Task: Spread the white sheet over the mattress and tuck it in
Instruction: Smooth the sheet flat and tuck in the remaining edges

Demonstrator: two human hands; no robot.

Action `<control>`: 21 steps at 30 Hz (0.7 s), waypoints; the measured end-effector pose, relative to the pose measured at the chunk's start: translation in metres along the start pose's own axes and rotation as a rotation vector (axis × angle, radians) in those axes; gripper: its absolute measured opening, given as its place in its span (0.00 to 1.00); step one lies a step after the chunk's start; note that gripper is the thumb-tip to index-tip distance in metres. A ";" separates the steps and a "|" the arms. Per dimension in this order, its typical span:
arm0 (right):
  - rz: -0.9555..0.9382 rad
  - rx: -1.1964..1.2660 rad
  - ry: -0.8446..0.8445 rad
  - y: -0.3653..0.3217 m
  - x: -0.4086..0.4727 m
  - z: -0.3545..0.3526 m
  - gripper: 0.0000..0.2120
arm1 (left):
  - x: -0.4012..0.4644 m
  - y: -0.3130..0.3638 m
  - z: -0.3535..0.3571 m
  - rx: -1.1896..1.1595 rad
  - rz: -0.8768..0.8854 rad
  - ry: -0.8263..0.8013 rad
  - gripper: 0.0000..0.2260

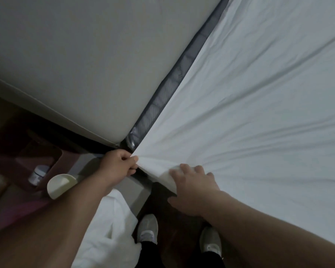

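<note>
**Working the sheet corner at the head of the bed**

Nearest the camera, at six o'clock, two pale shoes [147, 228] stand on the dark floor, with a heap of loose white cloth [112, 225] bunched just to their left at seven o'clock. Both forearms reach up from the bottom edge toward the middle of the view.

The left hand [118, 165] is curled round the very corner of the white sheet [249, 117], thumb and fingers pinching the fabric and pulling it toward nine o'clock. Just beside it, at about five o'clock from that corner, the right hand [191, 187] lies spread with straight fingers pressing the sheet's folded edge down over the corner of the mattress [153, 111], of which only a grey mesh side strip shows. The two hands are close together but not touching.

Beyond them the sheet runs away toward one and two o'clock, already covering the bed, with creases fanning out from the pinched corner (a sign the pull is all going through one point). A pale padded headboard [75, 55] fills the view from ten to twelve o'clock. At eight o'clock a cream bowl [61, 185] and a small jar [38, 174] sit on a dark reddish stand.

To do this step well, I would keep the flat hand holding the fold, draw the corner taut enough to flatten those creases, then push it down between mattress and headboard.
</note>
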State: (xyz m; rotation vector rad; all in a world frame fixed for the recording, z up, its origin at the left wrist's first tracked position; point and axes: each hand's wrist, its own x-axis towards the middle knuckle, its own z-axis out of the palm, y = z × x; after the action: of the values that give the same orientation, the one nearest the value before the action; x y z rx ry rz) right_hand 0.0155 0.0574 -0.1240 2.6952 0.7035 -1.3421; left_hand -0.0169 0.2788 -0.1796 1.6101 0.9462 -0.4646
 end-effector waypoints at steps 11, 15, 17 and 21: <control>0.010 0.066 0.271 -0.031 0.085 -0.044 0.38 | 0.001 0.001 -0.010 0.070 -0.014 -0.157 0.10; -0.044 -0.033 0.108 -0.049 0.094 -0.039 0.35 | 0.005 0.000 -0.009 0.025 -0.011 -0.151 0.08; -0.049 -0.021 0.223 -0.046 0.092 -0.044 0.28 | 0.006 -0.003 -0.008 0.023 0.008 -0.123 0.10; 0.012 -0.014 0.404 -0.037 0.091 -0.063 0.22 | 0.005 -0.010 -0.007 0.029 0.023 -0.092 0.11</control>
State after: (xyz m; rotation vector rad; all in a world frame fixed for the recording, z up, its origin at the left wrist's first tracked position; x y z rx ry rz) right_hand 0.0942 0.1400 -0.1496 2.9834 0.7145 -0.7880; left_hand -0.0228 0.2873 -0.1879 1.6101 0.8546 -0.5337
